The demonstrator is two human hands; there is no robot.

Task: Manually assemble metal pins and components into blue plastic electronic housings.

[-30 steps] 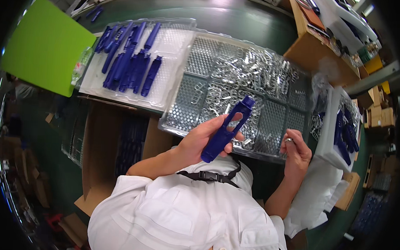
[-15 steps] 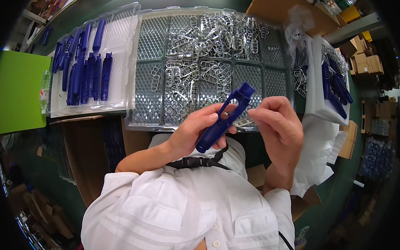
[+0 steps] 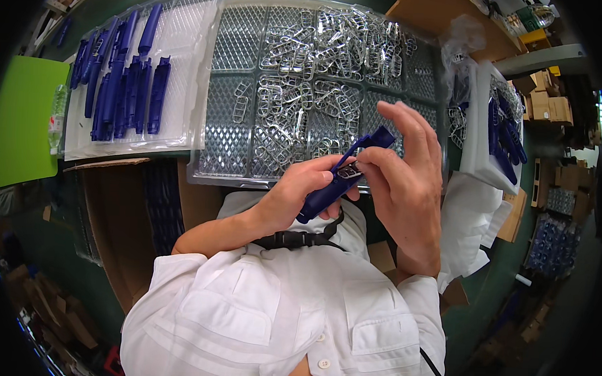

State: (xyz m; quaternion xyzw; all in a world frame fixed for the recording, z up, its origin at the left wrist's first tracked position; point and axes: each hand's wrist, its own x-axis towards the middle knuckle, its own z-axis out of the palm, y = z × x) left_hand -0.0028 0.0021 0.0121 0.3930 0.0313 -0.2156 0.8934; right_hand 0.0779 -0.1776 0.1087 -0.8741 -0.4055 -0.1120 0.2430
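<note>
A long blue plastic housing (image 3: 322,201) lies across the fingers of my left hand (image 3: 299,189), which is closed round its lower half. It tilts up to the right and has an oblong opening in its upper part. At this opening sits a small shiny metal frame (image 3: 349,170). My right hand (image 3: 407,192) has its thumb and index finger pinched at the upper end of that frame, while the other fingers stretch upward. Behind both hands, loose metal frames (image 3: 284,108) of the same look lie heaped in a clear compartment tray (image 3: 233,50).
On the left, a white tray (image 3: 177,117) bears several blue housings (image 3: 158,93). Beside it stand a plastic bottle (image 3: 57,120) and a bright green panel (image 3: 21,125). At right, a white foam box (image 3: 474,141) holds more blue parts. Below the tray is an open cardboard box (image 3: 120,241).
My right hand has moved left onto the housing, and its outer fingers have straightened. A metal frame now shows in the housing's opening. The view has shifted slightly.
</note>
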